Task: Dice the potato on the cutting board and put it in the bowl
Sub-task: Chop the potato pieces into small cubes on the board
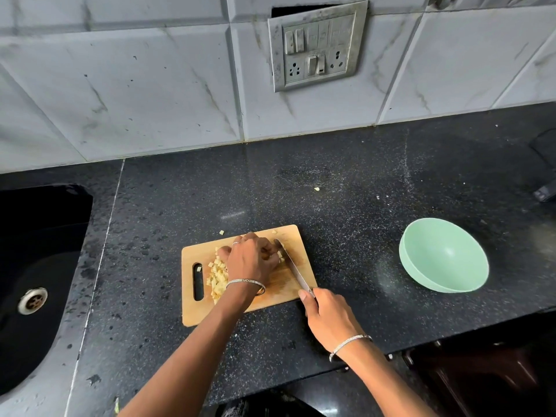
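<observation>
Knife (293, 270) in right grip (326, 314); left (252, 260) holds potato (280, 254).

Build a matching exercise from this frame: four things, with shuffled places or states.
Things:
1. bowl
2. knife
3. diced potato
4. sink

Places or states:
A. gripped by the right hand, blade over the cutting board
B. set in the counter, far left
C. empty, on the counter right of the board
D. heaped on the board's left part

Pairs: 1-C, 2-A, 3-D, 4-B
</observation>
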The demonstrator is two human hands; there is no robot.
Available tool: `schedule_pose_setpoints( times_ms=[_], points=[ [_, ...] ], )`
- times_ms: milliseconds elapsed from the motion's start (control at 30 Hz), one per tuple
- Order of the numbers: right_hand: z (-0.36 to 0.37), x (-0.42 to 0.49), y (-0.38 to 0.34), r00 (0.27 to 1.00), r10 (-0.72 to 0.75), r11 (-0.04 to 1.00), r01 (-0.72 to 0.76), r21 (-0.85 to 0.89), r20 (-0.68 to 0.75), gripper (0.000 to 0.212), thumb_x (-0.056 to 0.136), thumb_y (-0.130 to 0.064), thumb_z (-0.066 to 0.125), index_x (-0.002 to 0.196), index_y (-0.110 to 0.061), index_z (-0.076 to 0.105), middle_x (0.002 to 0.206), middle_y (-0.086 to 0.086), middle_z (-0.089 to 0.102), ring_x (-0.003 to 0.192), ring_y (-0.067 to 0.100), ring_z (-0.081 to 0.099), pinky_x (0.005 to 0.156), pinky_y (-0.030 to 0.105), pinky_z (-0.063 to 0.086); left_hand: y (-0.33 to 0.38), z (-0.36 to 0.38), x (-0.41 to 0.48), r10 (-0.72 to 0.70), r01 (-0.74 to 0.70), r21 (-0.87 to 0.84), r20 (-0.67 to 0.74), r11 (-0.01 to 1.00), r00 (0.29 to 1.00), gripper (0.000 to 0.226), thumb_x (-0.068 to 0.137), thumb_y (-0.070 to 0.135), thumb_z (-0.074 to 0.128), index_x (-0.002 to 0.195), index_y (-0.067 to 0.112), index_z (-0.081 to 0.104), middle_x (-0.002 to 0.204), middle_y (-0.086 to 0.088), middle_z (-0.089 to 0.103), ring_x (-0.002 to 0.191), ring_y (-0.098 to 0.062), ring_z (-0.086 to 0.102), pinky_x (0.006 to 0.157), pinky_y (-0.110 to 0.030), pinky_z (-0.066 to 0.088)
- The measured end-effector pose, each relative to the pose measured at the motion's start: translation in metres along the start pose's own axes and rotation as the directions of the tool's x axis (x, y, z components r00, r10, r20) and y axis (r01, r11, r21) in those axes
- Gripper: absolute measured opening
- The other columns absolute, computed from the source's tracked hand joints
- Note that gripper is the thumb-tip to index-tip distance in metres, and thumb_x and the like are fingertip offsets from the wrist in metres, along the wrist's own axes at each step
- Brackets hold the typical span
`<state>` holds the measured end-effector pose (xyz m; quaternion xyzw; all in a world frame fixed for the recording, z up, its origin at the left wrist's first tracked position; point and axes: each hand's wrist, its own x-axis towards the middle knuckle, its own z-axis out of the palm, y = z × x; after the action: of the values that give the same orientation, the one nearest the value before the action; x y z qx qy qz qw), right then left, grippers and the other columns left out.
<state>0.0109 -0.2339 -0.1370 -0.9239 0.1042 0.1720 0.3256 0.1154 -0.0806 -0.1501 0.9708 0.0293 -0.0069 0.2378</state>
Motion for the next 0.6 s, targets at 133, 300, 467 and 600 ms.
schedule_pose_setpoints(
  times_ms=[133, 300, 467, 600],
  points=[
    [0.0, 0.006, -0.006, 1.0, 0.002, 1.0, -0.002, 0.005, 0.026, 0.036, 0.101, -0.044, 0.038, 0.072, -0.024, 0.046, 0.078, 0.003, 0.059, 0.066, 0.025, 0.052, 0.06, 0.032, 0.036, 0.0, 0.002, 0.001, -0.009, 0.008, -0.021, -0.014, 1.0, 1.0, 0.012, 0.076, 0.032, 0.066, 0.066, 0.026, 0.066, 0.081, 0.011, 0.058, 0.087, -0.015, 0.053, 0.082, -0.04, 0.029],
    [0.01, 0.002, -0.01, 1.0, -0.011, 0.994, 0.008, -0.112, -0.028, 0.036, 0.101, -0.044, 0.035, 0.101, -0.019, 0.06, 0.096, 0.008, 0.066, 0.089, 0.031, 0.064, 0.066, 0.036, 0.047, -0.002, 0.005, -0.002, -0.017, 0.016, -0.029, -0.023, 0.999, 1.0, 0.01, 0.077, 0.032, 0.064, 0.069, 0.026, 0.065, 0.083, 0.013, 0.056, 0.089, -0.012, 0.051, 0.083, -0.04, 0.026],
    [0.011, -0.019, -0.005, 0.987, -0.085, 0.948, 0.039, -0.315, -0.134, 0.036, 0.103, -0.045, 0.025, 0.107, -0.019, 0.051, 0.098, 0.008, 0.067, 0.093, 0.032, 0.066, 0.061, 0.037, 0.038, -0.005, 0.003, -0.003, -0.047, 0.044, -0.044, -0.08, 0.998, 0.996, 0.005, 0.075, 0.031, 0.066, 0.071, 0.028, 0.066, 0.087, 0.011, 0.058, 0.091, -0.014, 0.056, 0.083, -0.037, 0.025],
    [0.003, -0.023, -0.001, 0.983, -0.093, 0.962, 0.047, -0.271, -0.158, 0.037, 0.102, -0.048, 0.024, 0.101, -0.021, 0.049, 0.092, 0.008, 0.066, 0.09, 0.034, 0.066, 0.061, 0.038, 0.039, -0.008, -0.004, -0.003, -0.057, 0.051, -0.084, -0.08, 0.995, 0.995, 0.009, 0.073, 0.031, 0.07, 0.071, 0.032, 0.062, 0.087, 0.011, 0.062, 0.093, -0.017, 0.058, 0.086, -0.041, 0.035]
  ],
)
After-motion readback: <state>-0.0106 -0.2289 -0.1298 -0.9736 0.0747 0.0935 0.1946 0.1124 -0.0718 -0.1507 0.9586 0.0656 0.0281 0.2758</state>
